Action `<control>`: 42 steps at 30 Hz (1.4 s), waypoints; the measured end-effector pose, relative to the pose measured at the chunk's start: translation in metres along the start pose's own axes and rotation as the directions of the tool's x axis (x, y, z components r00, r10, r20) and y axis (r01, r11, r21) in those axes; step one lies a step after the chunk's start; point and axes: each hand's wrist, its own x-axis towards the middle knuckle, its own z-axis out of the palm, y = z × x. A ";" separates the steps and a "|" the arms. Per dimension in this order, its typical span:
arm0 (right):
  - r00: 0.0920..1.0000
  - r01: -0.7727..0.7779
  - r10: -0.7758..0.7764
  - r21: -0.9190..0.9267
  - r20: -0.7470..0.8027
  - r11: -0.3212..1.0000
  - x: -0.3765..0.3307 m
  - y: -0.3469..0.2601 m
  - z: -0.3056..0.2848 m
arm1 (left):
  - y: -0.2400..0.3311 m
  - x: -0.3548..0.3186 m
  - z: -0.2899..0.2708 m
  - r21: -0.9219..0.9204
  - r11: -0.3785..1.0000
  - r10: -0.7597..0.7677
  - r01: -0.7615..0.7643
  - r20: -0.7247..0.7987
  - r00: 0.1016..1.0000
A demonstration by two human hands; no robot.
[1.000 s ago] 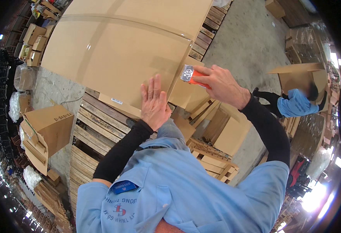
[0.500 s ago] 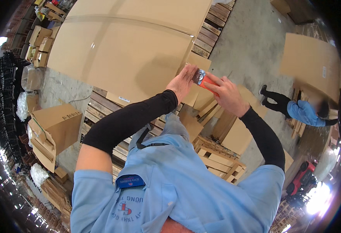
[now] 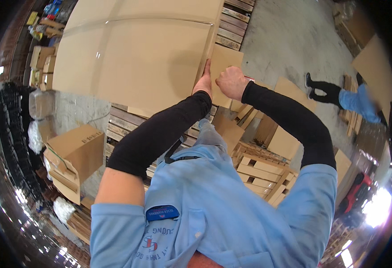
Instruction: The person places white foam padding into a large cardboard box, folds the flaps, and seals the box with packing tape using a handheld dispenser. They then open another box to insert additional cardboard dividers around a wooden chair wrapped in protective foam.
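Note:
A large, flat-topped cardboard box fills the upper left, a strip of shiny tape crossing its top. My left hand lies at the box's right edge, fingers straight and together along its side. Just to the right, my right hand is closed in a fist, apart from the left. A bit of the red hand tool shows behind that wrist; the fist hides most of it. Its metal head is out of sight now.
Wooden pallets lie under the box. Cardboard sheets and a slatted wooden crate are to the right. An open carton stands at the left. A co-worker handles a large cardboard piece at the far right.
My hands, together at the red tool before, are now apart. My left hand has moved onto the box's side; the right has turned into a fist. The co-worker's cardboard has shifted right.

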 end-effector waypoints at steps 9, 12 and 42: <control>0.724 0.098 0.607 0.920 -0.328 0.380 -0.095 0.068 0.024 | 0.084 0.087 0.030 0.784 -0.606 0.059 -0.133 0.212 0.976; 0.639 0.161 0.750 0.983 -0.170 0.085 -0.126 0.067 0.017 | 0.078 0.024 0.014 0.159 -0.945 -0.284 -0.287 0.042 0.958; 0.348 0.315 0.898 0.936 -0.268 0.158 0.117 -0.057 0.023 | 0.019 -0.132 0.127 -0.913 0.310 -0.719 -0.263 -0.407 0.564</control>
